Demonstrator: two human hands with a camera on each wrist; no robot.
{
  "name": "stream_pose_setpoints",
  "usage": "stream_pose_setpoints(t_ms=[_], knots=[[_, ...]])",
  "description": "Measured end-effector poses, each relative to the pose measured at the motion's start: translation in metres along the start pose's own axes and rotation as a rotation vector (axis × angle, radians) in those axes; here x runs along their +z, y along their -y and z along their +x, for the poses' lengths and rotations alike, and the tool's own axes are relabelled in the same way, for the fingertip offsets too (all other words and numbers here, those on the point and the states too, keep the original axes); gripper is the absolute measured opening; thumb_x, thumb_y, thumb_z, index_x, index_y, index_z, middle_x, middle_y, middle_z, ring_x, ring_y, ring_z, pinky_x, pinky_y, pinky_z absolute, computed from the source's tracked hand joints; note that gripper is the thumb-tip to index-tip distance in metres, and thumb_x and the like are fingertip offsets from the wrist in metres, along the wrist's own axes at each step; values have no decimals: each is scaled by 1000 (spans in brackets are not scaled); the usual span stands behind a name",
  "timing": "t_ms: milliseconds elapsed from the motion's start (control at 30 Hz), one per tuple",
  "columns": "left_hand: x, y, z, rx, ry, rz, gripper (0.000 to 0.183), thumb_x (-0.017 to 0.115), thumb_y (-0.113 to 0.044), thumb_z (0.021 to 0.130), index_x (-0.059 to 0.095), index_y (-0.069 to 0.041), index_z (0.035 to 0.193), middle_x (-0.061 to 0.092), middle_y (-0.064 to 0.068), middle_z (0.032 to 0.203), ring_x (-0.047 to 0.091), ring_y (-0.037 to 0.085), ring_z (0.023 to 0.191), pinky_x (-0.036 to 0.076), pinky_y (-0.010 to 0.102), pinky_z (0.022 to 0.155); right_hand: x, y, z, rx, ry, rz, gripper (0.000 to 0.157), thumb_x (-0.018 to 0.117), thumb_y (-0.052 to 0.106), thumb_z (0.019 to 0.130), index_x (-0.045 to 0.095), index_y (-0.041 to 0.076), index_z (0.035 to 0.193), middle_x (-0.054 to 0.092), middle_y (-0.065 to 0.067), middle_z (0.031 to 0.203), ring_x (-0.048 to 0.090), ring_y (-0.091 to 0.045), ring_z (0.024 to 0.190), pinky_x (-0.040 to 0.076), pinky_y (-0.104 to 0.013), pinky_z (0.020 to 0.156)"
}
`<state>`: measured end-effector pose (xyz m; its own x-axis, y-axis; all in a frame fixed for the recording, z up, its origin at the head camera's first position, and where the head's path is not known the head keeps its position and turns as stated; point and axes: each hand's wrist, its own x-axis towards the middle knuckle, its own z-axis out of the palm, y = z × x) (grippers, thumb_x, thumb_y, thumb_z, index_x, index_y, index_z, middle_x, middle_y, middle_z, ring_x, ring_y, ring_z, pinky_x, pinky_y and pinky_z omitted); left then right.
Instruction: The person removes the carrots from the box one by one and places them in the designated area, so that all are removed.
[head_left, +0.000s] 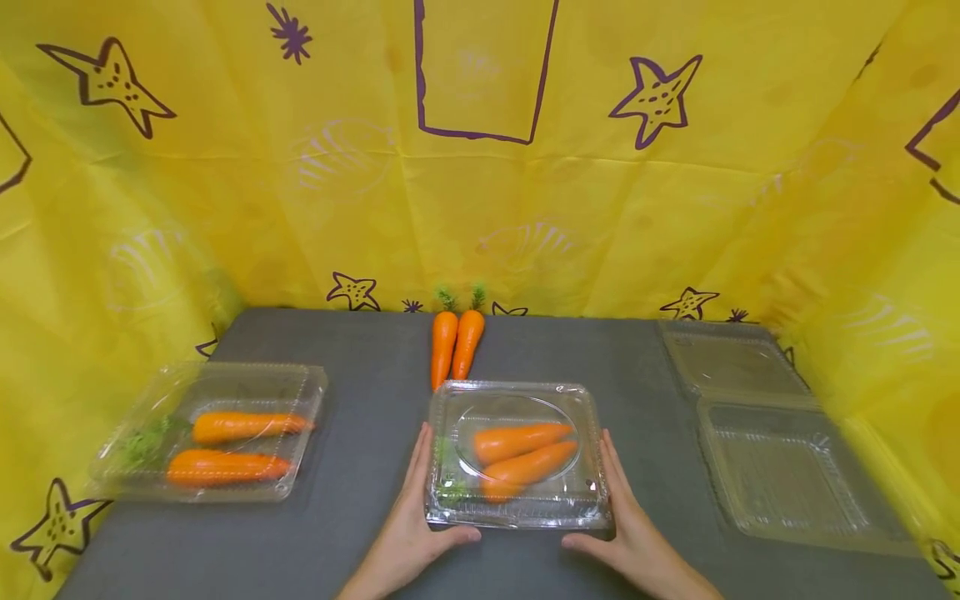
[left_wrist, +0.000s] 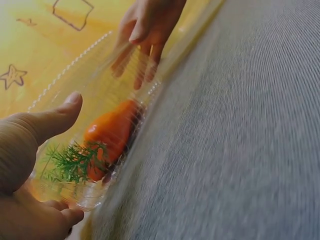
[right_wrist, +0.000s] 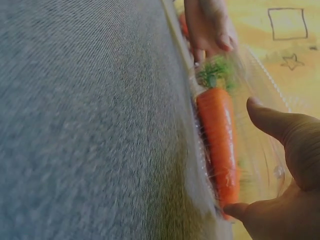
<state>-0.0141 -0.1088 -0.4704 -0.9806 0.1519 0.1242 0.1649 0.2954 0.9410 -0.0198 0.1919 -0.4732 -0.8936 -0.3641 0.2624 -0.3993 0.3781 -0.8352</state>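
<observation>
A clear plastic clamshell box [head_left: 525, 517] with its lid down stands front and centre, holding two orange carrots [head_left: 525, 442] with green tops. My left hand [head_left: 416, 517] lies along the box's left side with straight fingers, its thumb stretched out at the front edge. On the opposite side my right hand [head_left: 630, 517] touches the box the same way, fingers straight and thumb at the front. The left wrist view has the left thumb and fingers spread around the box's corner, beside a carrot's leafy top [left_wrist: 75, 160]. In the right wrist view a carrot [right_wrist: 220, 140] shows through the wall.
At left, another lidded clear box [head_left: 300, 383] contains two carrots [head_left: 232, 467]. Two loose carrots [head_left: 456, 342] lie at the table's back, behind the centre box. An opened clear box [head_left: 780, 467] lies at right. Yellow patterned cloth [head_left: 465, 192] encloses the grey table [head_left: 375, 375].
</observation>
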Motion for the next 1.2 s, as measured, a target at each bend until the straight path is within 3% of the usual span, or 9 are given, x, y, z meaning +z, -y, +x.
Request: stream_pose_setpoints(t_ms=[100,233,333,400,633,767,900,1200], knots=[[6,-2,2,-17,7,6,132,93,-22,62,3,-23,159,1,7,165,4,18,148,5,6,108,-5,-2,-2,3,-16,-8,125,87,18,71,-2,7,157,-9,-14,163,-4,8,143,8,-1,105],[13,-5,4,-39,1,15,132,93,-25,62,3,-24,159,1,5,165,6,26,148,10,36,118,-9,-4,-3,5,-23,-7,124,87,17,71,-1,7,158,-8,-19,163,-4,8,143,9,-1,104],[16,-6,2,-40,-8,-6,132,93,-25,63,3,-24,159,0,6,165,5,30,148,10,61,113,-10,-6,-3,-2,-19,2,121,85,15,74,-1,9,158,-8,-21,162,-4,8,143,10,-1,104],[18,-6,2,-38,-6,-18,131,92,-25,64,3,-22,159,-1,6,165,4,32,147,10,65,112,-12,-7,-4,-11,-25,2,119,84,14,74,0,9,158,-7,-19,163,-3,8,143,11,-2,104],[23,-9,4,-33,6,-15,130,91,-26,65,2,-19,159,-2,7,165,5,31,147,11,66,112,-17,-10,-6,-29,-19,9,124,87,8,70,0,7,158,-9,-14,164,-3,8,143,13,-4,103],[25,-9,6,-34,13,-33,130,91,-24,65,1,-21,159,-3,6,165,4,29,148,10,64,113,-19,-12,-7,-18,-3,39,118,83,5,75,0,9,158,-10,-13,164,-4,9,143,16,-7,105],[26,-10,8,-46,10,-40,129,90,-24,66,-1,-24,159,-3,5,165,4,28,148,9,64,113,-20,-13,-8,3,15,137,114,79,-1,78,-2,10,158,-13,-13,163,-2,10,142,19,-11,105],[31,-10,8,-38,-20,-52,127,87,-18,67,1,-25,159,0,5,165,6,27,148,10,64,113,-20,-12,-10,28,24,244,104,68,-7,85,-3,13,158,-19,-15,162,-4,12,141,15,-5,104]])
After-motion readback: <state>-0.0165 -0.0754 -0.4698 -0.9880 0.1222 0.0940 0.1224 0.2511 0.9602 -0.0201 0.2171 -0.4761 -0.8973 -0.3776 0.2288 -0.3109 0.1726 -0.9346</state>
